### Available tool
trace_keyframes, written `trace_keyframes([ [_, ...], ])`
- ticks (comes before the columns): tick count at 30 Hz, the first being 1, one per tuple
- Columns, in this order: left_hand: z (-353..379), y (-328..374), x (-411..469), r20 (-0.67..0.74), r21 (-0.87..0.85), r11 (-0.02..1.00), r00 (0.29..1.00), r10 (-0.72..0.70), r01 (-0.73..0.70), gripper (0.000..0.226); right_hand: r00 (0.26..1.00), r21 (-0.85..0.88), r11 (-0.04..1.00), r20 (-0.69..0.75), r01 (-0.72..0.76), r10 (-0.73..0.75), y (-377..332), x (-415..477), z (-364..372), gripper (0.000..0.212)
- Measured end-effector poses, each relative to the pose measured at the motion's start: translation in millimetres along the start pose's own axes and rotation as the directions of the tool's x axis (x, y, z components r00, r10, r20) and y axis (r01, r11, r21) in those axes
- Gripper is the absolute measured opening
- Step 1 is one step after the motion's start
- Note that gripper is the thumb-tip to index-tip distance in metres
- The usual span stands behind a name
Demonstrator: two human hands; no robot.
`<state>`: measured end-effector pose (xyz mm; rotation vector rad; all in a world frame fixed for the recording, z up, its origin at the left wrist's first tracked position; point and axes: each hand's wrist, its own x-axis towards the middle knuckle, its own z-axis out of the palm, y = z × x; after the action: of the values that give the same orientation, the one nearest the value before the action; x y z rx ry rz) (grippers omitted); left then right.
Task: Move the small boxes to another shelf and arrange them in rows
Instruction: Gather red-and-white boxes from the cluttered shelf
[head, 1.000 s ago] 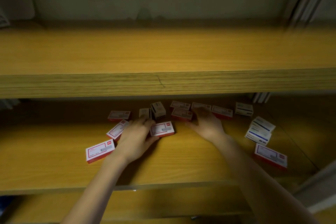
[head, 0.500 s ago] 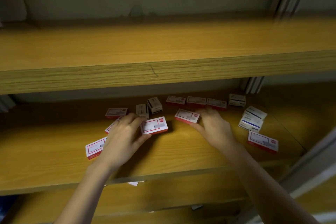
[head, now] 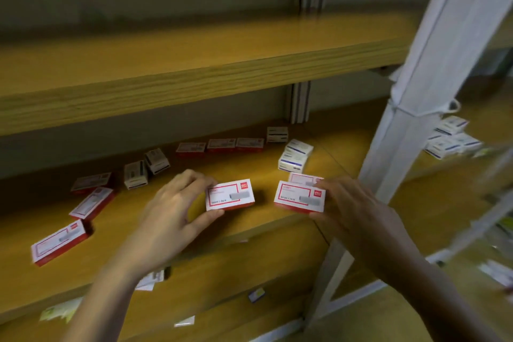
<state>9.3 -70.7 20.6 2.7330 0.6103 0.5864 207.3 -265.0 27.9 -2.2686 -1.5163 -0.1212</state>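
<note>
My left hand (head: 173, 211) grips a red-and-white small box (head: 229, 194) by its left end, raised above the middle wooden shelf (head: 266, 166). My right hand (head: 354, 209) grips another red-and-white box (head: 298, 196) by its right end; a third box (head: 301, 178) lies just behind it. Several more small boxes are scattered on the shelf: red ones at the left (head: 59, 241) (head: 91, 203), a row of red ones at the back (head: 220, 144), and blue-and-white ones (head: 294, 155) at the right.
A wooden shelf (head: 194, 83) runs above the boxes. A white upright post (head: 416, 108) stands at the right. Beyond it, a neighbouring shelf holds stacked blue-and-white boxes (head: 451, 139). Lower shelves below carry a few loose small items (head: 256, 294).
Both hands have each taken hold of a red-and-white box and lifted it toward me. The view has swung to the right, bringing the white post and neighbouring shelf into sight.
</note>
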Motion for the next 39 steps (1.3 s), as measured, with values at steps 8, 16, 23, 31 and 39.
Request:
trace_keyframes([
  [8, 39, 102, 28, 0.014, -0.094, 0.981, 0.985, 0.171, -0.169, 0.063, 0.995, -0.011, 0.997, -0.056, -0.078, 0.077, 76, -75, -55, 0.059],
  [16, 93, 222, 49, 0.005, -0.192, 0.950, 0.967, 0.253, -0.248, 0.053, 0.986, -0.125, 0.981, -0.097, -0.149, 0.137, 177, -147, -114, 0.062],
  [23, 145, 317, 90, 0.031, -0.233, 0.932, 0.956, 0.291, -0.276, 0.060, 0.959, -0.124, 0.954, -0.109, -0.274, 0.261, 263, -198, -159, 0.076],
  [31, 197, 386, 165, 0.115, -0.246, 0.912, 0.925, 0.364, -0.328, 0.063, 0.922, -0.118, 0.919, -0.150, -0.375, 0.357, 358, -210, -184, 0.067],
  [39, 257, 465, 279, 0.117, -0.326, 0.867, 0.893, 0.434, -0.378, 0.060, 0.885, -0.120, 0.882, -0.164, -0.457, 0.436, 478, -176, -214, 0.059],
])
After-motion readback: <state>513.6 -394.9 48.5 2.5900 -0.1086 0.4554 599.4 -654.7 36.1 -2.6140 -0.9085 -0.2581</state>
